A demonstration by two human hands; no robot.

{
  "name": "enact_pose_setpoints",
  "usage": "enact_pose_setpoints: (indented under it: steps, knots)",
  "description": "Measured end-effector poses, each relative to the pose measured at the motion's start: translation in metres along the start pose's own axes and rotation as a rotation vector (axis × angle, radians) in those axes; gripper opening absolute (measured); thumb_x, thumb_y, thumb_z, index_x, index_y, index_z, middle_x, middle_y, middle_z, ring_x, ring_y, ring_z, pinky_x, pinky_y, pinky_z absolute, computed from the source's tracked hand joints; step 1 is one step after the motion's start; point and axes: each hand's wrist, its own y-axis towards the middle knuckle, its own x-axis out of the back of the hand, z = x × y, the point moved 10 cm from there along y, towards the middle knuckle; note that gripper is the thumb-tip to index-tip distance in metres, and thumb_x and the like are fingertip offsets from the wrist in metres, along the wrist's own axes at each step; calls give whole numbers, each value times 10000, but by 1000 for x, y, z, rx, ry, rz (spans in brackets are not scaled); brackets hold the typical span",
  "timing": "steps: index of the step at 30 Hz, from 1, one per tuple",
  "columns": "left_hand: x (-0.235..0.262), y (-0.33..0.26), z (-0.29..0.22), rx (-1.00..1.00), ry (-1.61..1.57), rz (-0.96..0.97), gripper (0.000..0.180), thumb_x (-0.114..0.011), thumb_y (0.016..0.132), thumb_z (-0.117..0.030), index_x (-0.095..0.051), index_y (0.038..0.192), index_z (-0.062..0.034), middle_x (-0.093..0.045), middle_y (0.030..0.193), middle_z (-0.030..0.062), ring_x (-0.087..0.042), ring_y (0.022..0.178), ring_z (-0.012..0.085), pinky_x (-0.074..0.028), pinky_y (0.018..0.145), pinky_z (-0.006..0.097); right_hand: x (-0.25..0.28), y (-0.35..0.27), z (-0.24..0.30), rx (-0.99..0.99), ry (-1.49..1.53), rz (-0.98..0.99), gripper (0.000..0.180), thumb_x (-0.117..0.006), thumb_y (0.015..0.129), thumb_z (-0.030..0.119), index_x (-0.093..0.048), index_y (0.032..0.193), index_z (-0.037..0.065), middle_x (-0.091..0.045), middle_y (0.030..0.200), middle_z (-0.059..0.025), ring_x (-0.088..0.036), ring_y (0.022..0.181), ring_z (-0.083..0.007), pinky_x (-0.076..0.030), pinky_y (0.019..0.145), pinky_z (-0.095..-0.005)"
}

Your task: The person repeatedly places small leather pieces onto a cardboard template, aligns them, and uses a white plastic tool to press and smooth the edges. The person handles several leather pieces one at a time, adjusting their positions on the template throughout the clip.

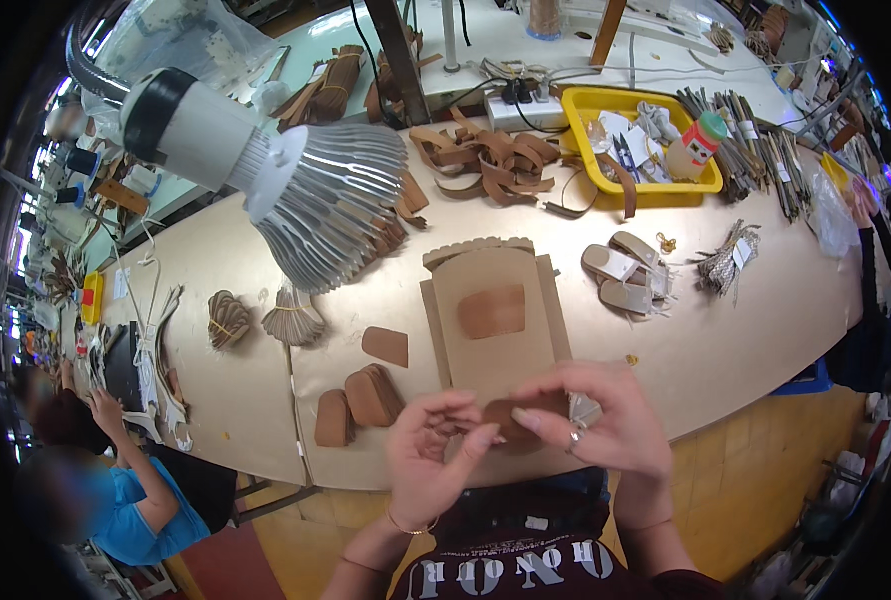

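Close to my body, a rounded brown leather piece [512, 424] is held up over the table's near edge. My right hand [605, 420], with a ring on one finger, pinches it between thumb and fingers. Curled at its left edge is my left hand [433, 450], its thumb tip against the leather. Beyond my hands lies a flat cardboard tray [455, 285] with one brown leather piece [493, 312] on it. To the left are a single leather piece [385, 346] and two small stacks of leather pieces [372, 396]. Something whitish beside my right fingers is mostly hidden.
A large lamp [315, 190] hangs over the table's left side. Tied strap bundles [228, 320] lie below it. Behind the tray are loose brown straps [490, 160] and a yellow basket [655, 198] with a bottle. Tagged leather pieces [625, 270] lie right. A co-worker [140, 500] sits left.
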Motion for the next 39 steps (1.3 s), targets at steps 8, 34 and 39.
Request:
enact_pose_setpoints:
  steps: [8,34,39]
  knots:
    - [22,23,15,77,157,-132,383,-685,834,59,-518,1178,39,-638,848,57,-601,777,79,-481,695,201,-3,12,-44,-183,238,-184,495,-739,842,81,-499,1271,20,-561,771,0,-551,702,-61,-465,651,-201]
    - [9,16,2,-222,876,-72,300,-700,769,71,-721,1051,-27,-602,821,63,-569,632,96,-454,584,192,1,21,-75,-339,369,-233,568,-800,775,62,-371,1145,96,-574,712,21,-511,645,-28,-400,581,-173]
    - [2,-1,18,-320,890,17,514,-576,864,-268,-584,1272,45,-442,959,134,-422,891,260,-374,802,359,9,6,-81,-303,121,-337,507,-815,780,132,-418,1093,90,-499,745,35,-417,612,-15,-356,532,-176]
